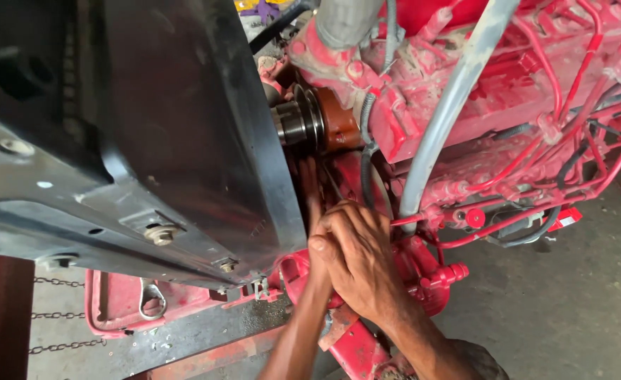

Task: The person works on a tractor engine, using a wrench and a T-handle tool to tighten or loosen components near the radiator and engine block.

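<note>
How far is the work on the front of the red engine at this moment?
Done: the pulley hub sits bare, with no belt visible around it. In hand: the right hand and the left hand press together into the gap between the black panel and the red engine; what they grip is hidden. Left: a spanner lies unused on the red frame below, and nothing is fitted on the hub yet.

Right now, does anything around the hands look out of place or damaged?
A loose wrench lies on the red frame rail under the black panel. Red paint on the engine looks worn and grimy. Both hands are pressed together.
</note>
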